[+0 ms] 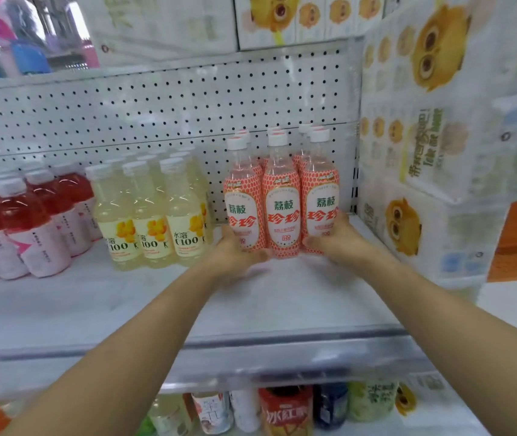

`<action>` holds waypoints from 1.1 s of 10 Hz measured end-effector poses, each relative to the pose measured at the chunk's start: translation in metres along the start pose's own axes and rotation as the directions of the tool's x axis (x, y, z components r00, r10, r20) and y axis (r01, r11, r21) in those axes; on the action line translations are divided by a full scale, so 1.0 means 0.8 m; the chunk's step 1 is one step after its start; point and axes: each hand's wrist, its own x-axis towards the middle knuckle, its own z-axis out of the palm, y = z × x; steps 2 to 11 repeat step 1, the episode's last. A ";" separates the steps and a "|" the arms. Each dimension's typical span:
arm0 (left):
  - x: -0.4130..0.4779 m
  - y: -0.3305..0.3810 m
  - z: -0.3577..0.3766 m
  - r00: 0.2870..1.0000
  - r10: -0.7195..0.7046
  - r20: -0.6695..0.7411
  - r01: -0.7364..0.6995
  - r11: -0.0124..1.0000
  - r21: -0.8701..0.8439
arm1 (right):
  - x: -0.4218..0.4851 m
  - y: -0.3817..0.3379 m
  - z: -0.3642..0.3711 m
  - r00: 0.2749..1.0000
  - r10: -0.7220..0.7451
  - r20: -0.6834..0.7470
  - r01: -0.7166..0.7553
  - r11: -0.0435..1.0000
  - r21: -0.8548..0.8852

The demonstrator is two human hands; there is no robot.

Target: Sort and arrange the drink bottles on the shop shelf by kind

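Several lychee soda bottles (282, 196) with red-patterned labels and white caps stand grouped at the right end of the white shelf (125, 303). My left hand (235, 253) grips the base of the front left bottle. My right hand (332, 237) grips the base of the front right bottle (321, 190). Left of this group stand several pale yellow C100 bottles (153, 215). Further left are several red drink bottles (30, 221) with pink and white labels.
A perforated white back panel (156, 114) closes the shelf behind. Stacked wrapped packs with a yellow cartoon figure (424, 152) wall off the right side. Mixed bottles (285, 407) fill the shelf below, past the front rail (251, 350).
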 end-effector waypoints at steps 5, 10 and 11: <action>-0.056 0.005 -0.010 0.990 0.019 0.139 -0.041 0.988 0.152 | -0.030 -0.011 0.022 0.995 -0.007 -0.095 -0.002 0.996 -0.090; -0.056 0.005 -0.010 0.990 0.019 0.139 -0.041 0.988 0.152 | -0.030 -0.011 0.022 0.995 -0.007 -0.095 -0.002 0.996 -0.090; -0.056 0.005 -0.010 0.990 0.019 0.139 -0.041 0.988 0.152 | -0.030 -0.011 0.022 0.995 -0.007 -0.095 -0.002 0.996 -0.090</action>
